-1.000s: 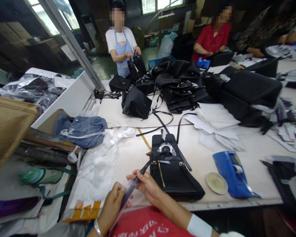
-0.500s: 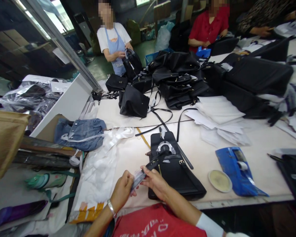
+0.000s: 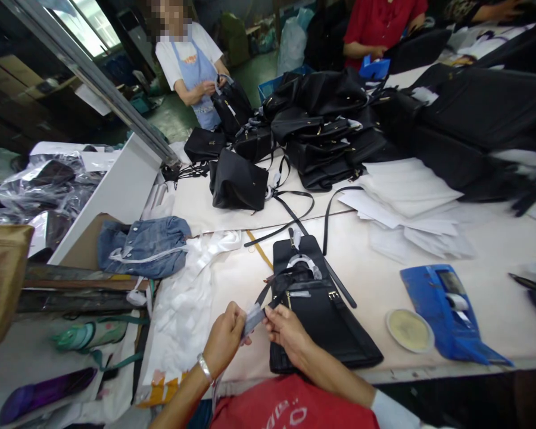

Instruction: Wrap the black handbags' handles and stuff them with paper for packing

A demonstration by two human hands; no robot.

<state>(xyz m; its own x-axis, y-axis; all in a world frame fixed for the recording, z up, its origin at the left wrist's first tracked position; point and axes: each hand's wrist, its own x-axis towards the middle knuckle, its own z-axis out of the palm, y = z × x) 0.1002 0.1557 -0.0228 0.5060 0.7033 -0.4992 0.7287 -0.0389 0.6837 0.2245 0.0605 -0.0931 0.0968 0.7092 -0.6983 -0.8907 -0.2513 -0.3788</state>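
Observation:
A black bag (image 3: 335,330) lies flat on the table in front of me, with gold buckles and zips and a white-wrapped handle (image 3: 304,262). One of its black straps (image 3: 263,293) comes off toward me, and a clear plastic wrapping (image 3: 252,320) covers part of it. My left hand (image 3: 227,335) is closed round the wrapped part, left of the bag. Close beside it, my right hand (image 3: 288,329) pinches the strap at the wrapping's edge, over the bag's left side. Its fingertips partly hide the strap.
White sheets (image 3: 411,196) lie right of the bag. Nearer are a blue tape dispenser (image 3: 451,310) and a round tub (image 3: 410,330). Black bags (image 3: 321,125) are heaped at the back. Denim cloth (image 3: 145,244) and white material (image 3: 183,316) lie left. A person (image 3: 192,71) handles a bag across the table.
My hands have drawn slightly apart, and more of the plastic-wrapped strap shows between them. The strap now stretches up toward the bag's handle. The view has shifted a little.

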